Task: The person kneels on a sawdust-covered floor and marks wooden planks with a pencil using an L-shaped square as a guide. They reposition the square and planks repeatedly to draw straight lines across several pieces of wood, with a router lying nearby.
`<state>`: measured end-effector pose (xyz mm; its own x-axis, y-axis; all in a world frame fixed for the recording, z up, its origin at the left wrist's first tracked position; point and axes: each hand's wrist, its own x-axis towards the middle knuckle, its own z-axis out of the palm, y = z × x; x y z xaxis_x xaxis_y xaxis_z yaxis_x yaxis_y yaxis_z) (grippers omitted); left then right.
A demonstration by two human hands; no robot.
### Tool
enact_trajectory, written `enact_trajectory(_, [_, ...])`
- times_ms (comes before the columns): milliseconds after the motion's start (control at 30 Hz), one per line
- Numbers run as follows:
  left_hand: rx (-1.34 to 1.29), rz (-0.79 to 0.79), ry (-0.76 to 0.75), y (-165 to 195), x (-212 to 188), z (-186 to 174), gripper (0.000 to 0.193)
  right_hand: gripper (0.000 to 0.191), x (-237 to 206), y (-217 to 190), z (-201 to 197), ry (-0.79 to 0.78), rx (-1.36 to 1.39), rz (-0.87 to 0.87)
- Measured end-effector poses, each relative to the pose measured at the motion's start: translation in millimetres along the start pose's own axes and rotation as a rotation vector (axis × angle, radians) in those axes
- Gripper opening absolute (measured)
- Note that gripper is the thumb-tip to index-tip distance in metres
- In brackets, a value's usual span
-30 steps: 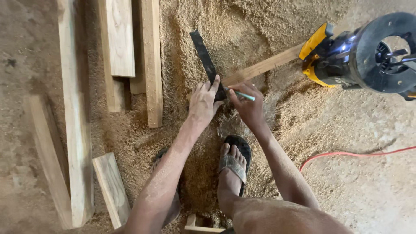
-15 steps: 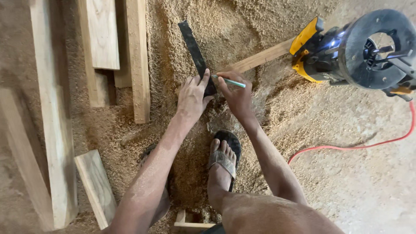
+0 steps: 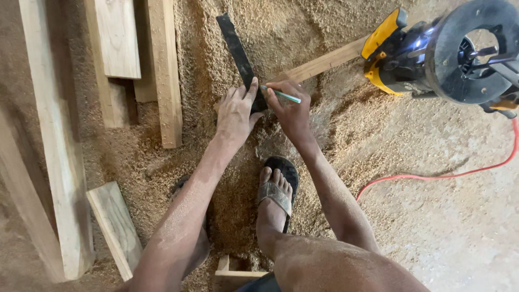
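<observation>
The left hand [image 3: 236, 112], just above the centre of the frame, lies flat with its fingers spread and pressed down on the lower end of a dark metal square blade [image 3: 238, 51], which runs up and slightly left toward the top edge. The right hand [image 3: 290, 110], immediately to its right, is closed in a pinch around a green pencil [image 3: 282, 95]; the pencil's tip sits against the blade's right edge, where the blade crosses a narrow wooden strip [image 3: 323, 62]. That strip slants from the hands up to the right, partly buried in sawdust, and passes under the yellow and black power router [image 3: 443, 51] at the upper right.

Compared with half a second ago, both hands hold the same grip and the same spot on the blade and strip; only the framing has shifted a little, with the tool and planks sitting slightly differently in view.

The ground is a thick bed of sawdust [image 3: 346, 140] over a concrete floor that shows bare at the lower right, where a red cable [image 3: 432, 176] curves across it. Several pale planks [image 3: 113, 38] lie at the upper left, and a short offcut [image 3: 114, 227] lies at the lower left. A foot in a black sandal [image 3: 277, 189] rests in the sawdust below the hands.
</observation>
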<state>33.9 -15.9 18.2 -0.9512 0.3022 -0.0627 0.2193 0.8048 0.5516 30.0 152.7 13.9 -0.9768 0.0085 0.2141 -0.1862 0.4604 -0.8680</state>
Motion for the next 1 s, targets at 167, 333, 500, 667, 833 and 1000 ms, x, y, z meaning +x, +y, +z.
enact_trajectory(167, [0.023, -0.01, -0.012, -15.9, -8.7, -13.3, 0.094, 0.006, -18.5, 5.6, 12.5, -0.045, -0.113, -0.028])
enact_trajectory(333, [0.034, 0.033, 0.019, -35.4, -18.6, -16.4, 0.094, 0.014, -65.1, 15.6, 20.7, -0.023, -0.047, 0.196])
enact_trajectory(500, [0.057, 0.018, -0.016, -63.9, -35.6, -21.0, 0.094, 0.023, -66.2, 20.8, 31.6, 0.147, -0.166, -0.095])
enact_trajectory(667, [0.037, -0.008, -0.039, -88.5, -51.6, -41.3, 0.095, 0.04, -18.5, 5.6, 38.0, -0.015, -0.602, -0.382])
enact_trajectory(833, [0.048, -0.012, -0.03, -92.2, -57.8, -58.6, 0.094, 0.054, 8.2, -6.9, 35.2, -0.171, -0.703, -0.339])
enact_trajectory(1000, [0.053, -0.009, -0.007, -85.1, -67.8, -57.1, 0.094, 0.045, 3.7, 0.0, 31.4, -0.158, -0.656, -0.388])
